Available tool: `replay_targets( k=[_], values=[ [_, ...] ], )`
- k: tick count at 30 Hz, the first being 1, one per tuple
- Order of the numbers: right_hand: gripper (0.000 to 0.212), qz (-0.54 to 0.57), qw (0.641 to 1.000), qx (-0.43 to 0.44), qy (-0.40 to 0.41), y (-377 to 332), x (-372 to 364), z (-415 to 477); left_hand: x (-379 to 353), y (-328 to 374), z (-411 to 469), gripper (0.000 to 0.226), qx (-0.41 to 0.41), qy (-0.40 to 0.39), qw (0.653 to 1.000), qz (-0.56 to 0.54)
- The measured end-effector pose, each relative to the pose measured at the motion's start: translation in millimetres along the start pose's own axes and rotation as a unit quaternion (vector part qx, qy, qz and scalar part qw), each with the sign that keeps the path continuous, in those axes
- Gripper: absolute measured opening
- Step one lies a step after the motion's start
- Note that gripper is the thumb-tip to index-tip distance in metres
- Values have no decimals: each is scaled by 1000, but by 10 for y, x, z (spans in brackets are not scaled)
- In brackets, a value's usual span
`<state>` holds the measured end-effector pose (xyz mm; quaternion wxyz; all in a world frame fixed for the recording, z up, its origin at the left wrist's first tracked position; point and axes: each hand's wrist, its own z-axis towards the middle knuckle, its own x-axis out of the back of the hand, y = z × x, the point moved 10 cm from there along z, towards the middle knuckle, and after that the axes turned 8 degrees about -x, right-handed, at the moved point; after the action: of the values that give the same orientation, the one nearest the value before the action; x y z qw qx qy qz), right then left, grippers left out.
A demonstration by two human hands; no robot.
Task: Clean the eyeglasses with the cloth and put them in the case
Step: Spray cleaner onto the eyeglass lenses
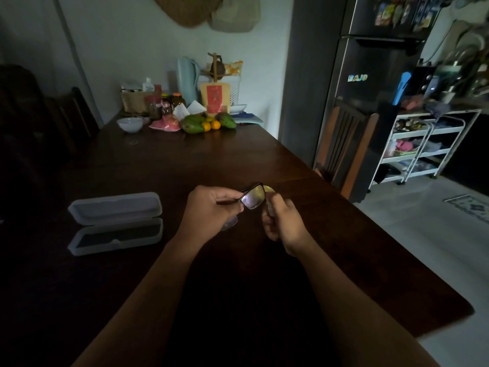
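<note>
Only legible text: "BAJO", in coloured letter magnets [357,78] on the lower door of the dark fridge [375,107], far right. The upper door has a cluster of picture magnets [404,11], print too small to read. The yellow pouch [214,98] at the far end of the tabletop [185,160] has a red label, characters blurred. Jar labels [154,108] left of it are unreadable too

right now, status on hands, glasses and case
Left hand grips eyeglasses; right hand holds cloth at the lens. Case open on table, left of hands. Nothing between hands and case.
</note>
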<state>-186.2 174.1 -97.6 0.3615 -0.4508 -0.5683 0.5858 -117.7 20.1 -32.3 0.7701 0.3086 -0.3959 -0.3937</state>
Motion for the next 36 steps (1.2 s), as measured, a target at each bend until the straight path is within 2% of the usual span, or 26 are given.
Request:
replay_targets(
  k=[6,13,17,22,25,36],
  values=[
    [58,-9,1000,-1,-7,-1,-20,-25,-13,-9,13,22,11,2,1000,1],
    [49,-6,1000,-7,2,-29,-17,-79,11,-48,18,23,9,9,1000,-2],
    [48,-24,999,2,-37,-43,-79,-121,28,-93,20,24,31,20,999,-16],
    [60,-46,994,-13,-103,-16,-227,-184,23,-109,31,25,48,14,998,-32],
    [58,-54,992,-3,-118,-46,-285,-207,0,-125,15,25,73,8,996,-57],
    [51,-67,995,-6,-72,-35,-239,-95,-52,-70,22,21,63,-6,994,-84]
  ],
)
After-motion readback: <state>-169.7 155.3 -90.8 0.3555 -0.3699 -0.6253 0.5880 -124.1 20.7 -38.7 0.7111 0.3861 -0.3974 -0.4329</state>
